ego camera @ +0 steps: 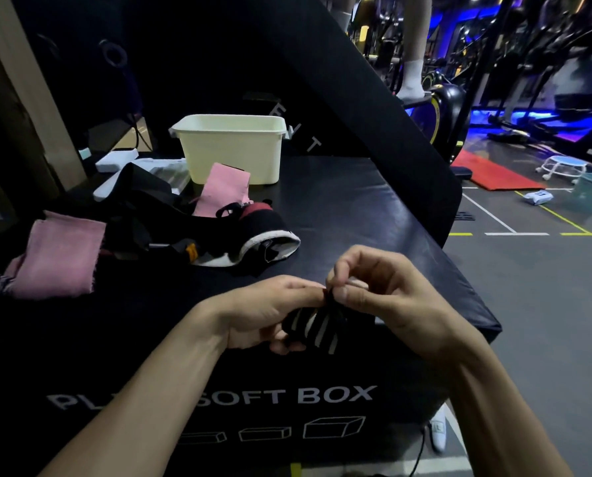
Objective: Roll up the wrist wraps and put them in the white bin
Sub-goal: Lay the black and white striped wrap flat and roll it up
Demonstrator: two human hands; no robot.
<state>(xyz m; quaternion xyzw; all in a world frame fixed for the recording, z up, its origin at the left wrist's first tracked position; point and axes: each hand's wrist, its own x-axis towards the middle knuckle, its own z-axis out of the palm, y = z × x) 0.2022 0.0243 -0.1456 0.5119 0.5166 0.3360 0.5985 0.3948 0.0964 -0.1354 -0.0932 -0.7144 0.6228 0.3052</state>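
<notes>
Black-and-white striped fabric wrist wrap (313, 327), gripped by left hand (263, 313) and right hand (387, 297) above the black padded box (374, 208), is mid-roll; next, finish rolling and carry to the empty white plastic bin (232, 149).

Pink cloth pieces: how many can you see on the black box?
2. One pink piece lies at the left edge of the box top; the other leans against the white bin. More may be hidden in the dark pile between them.

We see a black wrist wrap (317, 330) with white stripes, pink wraps (60, 258), a white bin (231, 146), a black surface (356, 208)
</notes>
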